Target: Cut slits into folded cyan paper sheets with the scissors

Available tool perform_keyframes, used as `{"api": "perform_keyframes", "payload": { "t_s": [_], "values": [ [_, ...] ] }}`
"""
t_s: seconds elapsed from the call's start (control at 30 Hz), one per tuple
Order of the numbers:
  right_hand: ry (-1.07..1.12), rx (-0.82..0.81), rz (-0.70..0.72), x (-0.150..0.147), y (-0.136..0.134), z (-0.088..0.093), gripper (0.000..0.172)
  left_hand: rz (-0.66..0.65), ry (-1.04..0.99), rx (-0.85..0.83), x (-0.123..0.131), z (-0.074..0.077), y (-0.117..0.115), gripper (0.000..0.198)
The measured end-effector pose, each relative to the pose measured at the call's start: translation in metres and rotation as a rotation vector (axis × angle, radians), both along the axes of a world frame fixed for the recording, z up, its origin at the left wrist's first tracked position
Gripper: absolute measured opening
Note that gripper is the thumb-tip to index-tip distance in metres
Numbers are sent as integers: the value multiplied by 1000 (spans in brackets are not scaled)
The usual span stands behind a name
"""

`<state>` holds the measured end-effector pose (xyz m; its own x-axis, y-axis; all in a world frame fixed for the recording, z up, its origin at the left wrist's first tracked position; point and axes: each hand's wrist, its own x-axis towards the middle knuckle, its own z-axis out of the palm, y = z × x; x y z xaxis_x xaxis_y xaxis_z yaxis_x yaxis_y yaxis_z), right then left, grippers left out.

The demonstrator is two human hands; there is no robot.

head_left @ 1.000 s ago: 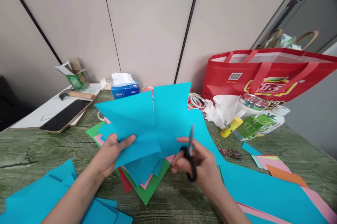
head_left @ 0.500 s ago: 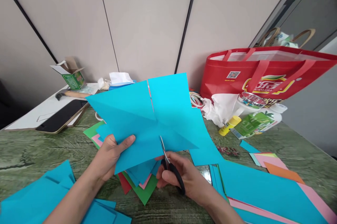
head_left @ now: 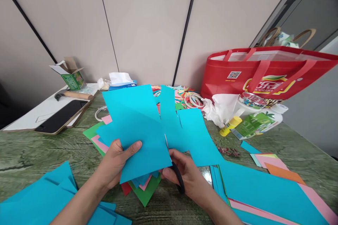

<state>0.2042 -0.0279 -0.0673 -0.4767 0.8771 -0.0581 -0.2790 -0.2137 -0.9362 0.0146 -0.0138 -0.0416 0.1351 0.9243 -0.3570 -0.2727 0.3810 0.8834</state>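
Observation:
My left hand [head_left: 117, 163] pinches the lower left of a blue sheet of paper [head_left: 134, 123], thumb on top, fingers underneath. A long cut splits the sheet from its far edge nearly to the near one, and the right-hand piece [head_left: 169, 119] sags away. Black-handled scissors [head_left: 177, 177] are gripped in my right hand [head_left: 186, 172]. Their blades sit in the cut near the sheet's near edge, partly hidden by the paper. Beneath the sheet lies a pile of coloured papers, including a green one [head_left: 146, 193].
Blue sheets [head_left: 34, 197] lie at front left, more coloured paper [head_left: 258, 186] at right. A glue stick [head_left: 230, 126], green box [head_left: 253, 125] and red bag [head_left: 224, 77] stand at back right. A phone [head_left: 62, 116] and a hammer [head_left: 76, 94] rest at left.
The scissors have cut further towards the near edge. The two sides of the sheet have parted, the right piece dropping. My left hand has moved slightly right with the paper.

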Motion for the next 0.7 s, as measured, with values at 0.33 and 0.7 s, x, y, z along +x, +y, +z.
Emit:
{"api": "perform_keyframes", "payload": {
  "t_s": [0.33,0.7],
  "values": [
    [50,-5,15,0,1,4,27,56,6,8,7,0,1,43],
    [50,-40,-10,-1,-1,-4,28,68,-33,15,8,1,-1,51]
  ]
}}
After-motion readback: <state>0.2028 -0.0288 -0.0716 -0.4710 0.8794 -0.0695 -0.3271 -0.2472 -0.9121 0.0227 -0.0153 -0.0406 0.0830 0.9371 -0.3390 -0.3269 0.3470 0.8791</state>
